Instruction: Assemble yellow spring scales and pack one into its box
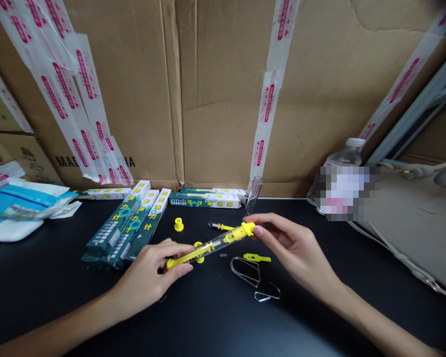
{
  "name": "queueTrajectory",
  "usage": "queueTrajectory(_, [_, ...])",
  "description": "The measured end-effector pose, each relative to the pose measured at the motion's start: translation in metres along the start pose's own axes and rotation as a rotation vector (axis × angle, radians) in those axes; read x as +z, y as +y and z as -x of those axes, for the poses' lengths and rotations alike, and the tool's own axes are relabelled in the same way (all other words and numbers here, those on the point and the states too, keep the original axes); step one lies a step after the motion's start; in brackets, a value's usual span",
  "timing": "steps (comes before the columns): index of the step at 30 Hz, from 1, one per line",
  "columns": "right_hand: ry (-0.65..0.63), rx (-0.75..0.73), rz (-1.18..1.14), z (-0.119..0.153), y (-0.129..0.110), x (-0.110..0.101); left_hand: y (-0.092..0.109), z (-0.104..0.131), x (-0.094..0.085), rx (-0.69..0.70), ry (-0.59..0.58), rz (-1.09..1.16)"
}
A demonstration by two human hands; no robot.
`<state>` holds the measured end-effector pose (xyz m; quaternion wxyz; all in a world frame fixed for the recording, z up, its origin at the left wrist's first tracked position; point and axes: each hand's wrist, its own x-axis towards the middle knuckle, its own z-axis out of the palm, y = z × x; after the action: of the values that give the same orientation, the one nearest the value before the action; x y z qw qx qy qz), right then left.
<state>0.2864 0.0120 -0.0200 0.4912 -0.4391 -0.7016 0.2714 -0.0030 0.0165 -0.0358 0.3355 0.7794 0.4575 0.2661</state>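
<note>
Between my two hands a clear tubular spring scale (212, 246) with yellow inner parts is held up at a slant, its right end higher. My left hand (148, 272) is closed around its lower yellow end. At the upper end, the fingertips of my right hand (297, 248) pinch the yellow cap (247, 229). Loose parts lie on the black table: a yellow cap (179, 225), a small coil spring (223, 255), a flat yellow piece (258, 258), a large wire loop (245, 272) and a smaller bent wire (267, 293). Another yellow piece (199, 259) is partly hidden behind the tube.
A clear empty tube (253, 196) stands behind my right hand. Green-and-white boxes (122, 223) lie at left, more boxes (204, 200) at the back. A large carton (223, 99) walls off the rear. A bottle (342, 158) and a beige bag (419, 218) are at right.
</note>
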Motion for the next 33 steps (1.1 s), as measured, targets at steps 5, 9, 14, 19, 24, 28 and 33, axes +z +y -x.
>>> queueTrajectory(5, [-0.012,0.158,-0.258,-0.001,-0.004,0.001,0.0,0.001,0.0,0.007,0.001,-0.017])
queueTrajectory(9, [-0.017,0.249,-0.403,0.002,-0.003,0.005,-0.001,0.0,0.001,0.004,0.013,-0.034])
queueTrajectory(14, [-0.011,0.318,-0.513,0.003,0.004,0.012,0.0,0.001,0.001,-0.001,0.013,-0.031])
queueTrajectory(19, [0.008,0.339,-0.537,0.006,0.004,0.016,0.001,0.001,0.001,0.015,0.023,-0.035])
queueTrajectory(24, [0.051,0.355,-0.584,0.008,-0.003,0.02,0.0,0.002,0.001,0.016,0.026,-0.03])
queueTrajectory(28, [0.098,0.409,-0.639,0.008,-0.006,0.025,0.001,0.002,0.0,0.008,0.024,-0.024])
queueTrajectory(33, [0.122,0.495,-0.746,0.011,-0.008,0.028,0.003,0.001,0.0,0.001,0.008,-0.027])
